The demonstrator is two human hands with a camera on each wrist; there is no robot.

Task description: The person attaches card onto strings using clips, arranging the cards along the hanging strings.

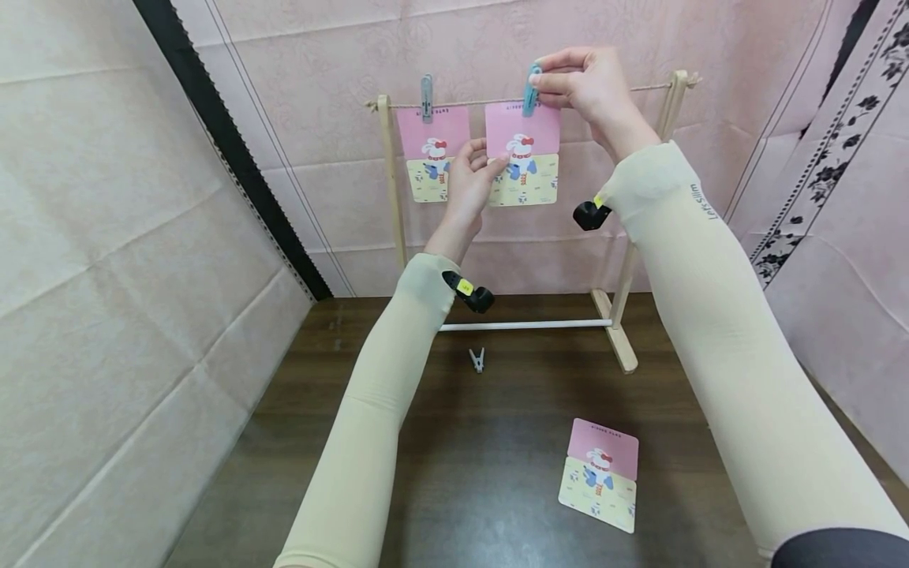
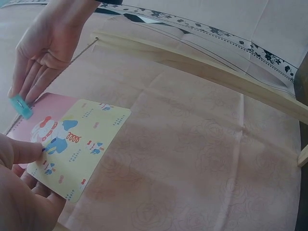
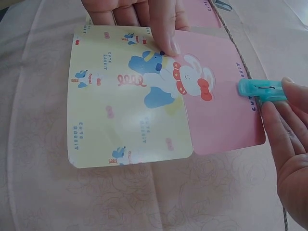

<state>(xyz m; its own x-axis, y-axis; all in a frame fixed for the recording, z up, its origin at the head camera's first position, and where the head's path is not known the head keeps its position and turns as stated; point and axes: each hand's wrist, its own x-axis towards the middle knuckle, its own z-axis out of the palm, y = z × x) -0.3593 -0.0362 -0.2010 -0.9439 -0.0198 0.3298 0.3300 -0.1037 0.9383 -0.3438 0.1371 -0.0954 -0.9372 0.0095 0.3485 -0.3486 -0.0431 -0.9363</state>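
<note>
A pink and yellow rabbit card (image 1: 524, 177) is at the string (image 1: 476, 102), its pink end uppermost. My left hand (image 1: 470, 181) pinches its left edge, thumb on the printed face and fingers behind, as the left wrist view shows. With thumb and fingers, my right hand (image 1: 589, 91) grips a turquoise clothespin (image 3: 262, 90), whose jaws sit over the card's top edge at the string. To the left, a matching card (image 1: 415, 130) hangs from a grey-blue clothespin (image 1: 427, 99), partly hidden by my left hand.
A wooden stand holds the string between two posts (image 1: 628, 272), with a white bar (image 1: 533, 324) low across it. On the dark table (image 1: 454, 489) lie a small pale clothespin (image 1: 477, 360) and another rabbit card (image 1: 602, 476). Pink cloth (image 1: 319, 95) hangs behind.
</note>
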